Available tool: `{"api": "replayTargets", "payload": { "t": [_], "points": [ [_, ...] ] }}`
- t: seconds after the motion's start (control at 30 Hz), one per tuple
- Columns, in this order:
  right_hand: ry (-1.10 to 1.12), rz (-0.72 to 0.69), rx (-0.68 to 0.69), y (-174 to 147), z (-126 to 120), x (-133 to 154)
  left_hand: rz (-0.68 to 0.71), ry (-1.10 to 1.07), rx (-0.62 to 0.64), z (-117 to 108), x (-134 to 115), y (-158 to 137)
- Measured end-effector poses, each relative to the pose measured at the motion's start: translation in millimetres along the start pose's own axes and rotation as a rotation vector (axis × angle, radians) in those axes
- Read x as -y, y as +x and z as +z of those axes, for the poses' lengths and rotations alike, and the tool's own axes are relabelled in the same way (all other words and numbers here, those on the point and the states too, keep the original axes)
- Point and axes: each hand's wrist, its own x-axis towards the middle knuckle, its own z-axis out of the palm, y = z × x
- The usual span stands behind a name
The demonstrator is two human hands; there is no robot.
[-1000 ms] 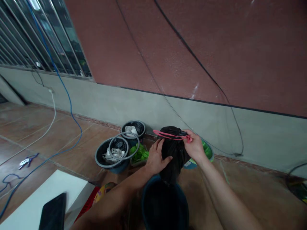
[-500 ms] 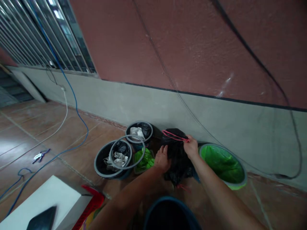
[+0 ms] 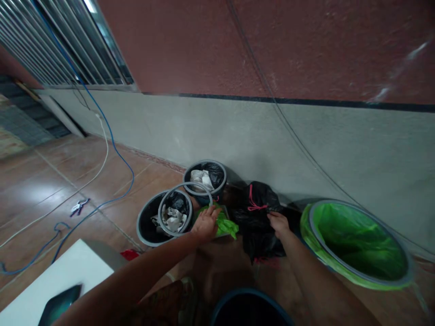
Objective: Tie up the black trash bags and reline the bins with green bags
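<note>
My right hand point(image 3: 278, 222) pinches the edge of a black garbage bag point(image 3: 261, 219) with a pink drawstring, beside the wall. My left hand point(image 3: 205, 225) is open, fingers stretched out, over a light green plastic bag point(image 3: 226, 225) in a small tray. Its fingertips are near a grey ring point(image 3: 160, 213); whether they touch it is unclear. The ring leans across a dark bin point(image 3: 144, 228) containing white crumpled waste. Behind stands another lined bin point(image 3: 222, 181) with white waste. To the right is a larger bin lined with a green bag point(image 3: 356, 242).
A dark blue-rimmed bin point(image 3: 249, 294) stands close at the bottom. At lower left, a white box point(image 3: 81, 262) carries a dark phone point(image 3: 61, 303). Pliers point(image 3: 79, 207) and a blue cable point(image 3: 117, 197) lie on the tiled floor. The wall point(image 3: 152, 122) runs behind the bins.
My left hand has moved left from the black bag to the green plastic bag. My right hand has shifted from the pink drawstring to the black bag's edge. The view has turned and moved closer.
</note>
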Motion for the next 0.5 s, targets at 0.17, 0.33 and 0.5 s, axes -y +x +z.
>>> {"api": "replayTargets", "payload": {
  "t": [0.17,0.33,0.5],
  "points": [
    [-0.202,0.022,0.036,8,-2,3,-0.032,0.011,-0.1,-12,32,-21],
    [-0.289,-0.053,0.078,3,-9,7,-0.16,0.066,-0.16,-18,65,-43],
    [-0.028,0.058,0.095,-46,-15,-5,-0.234,0.082,-0.146,-15,74,-62]
  ]
}}
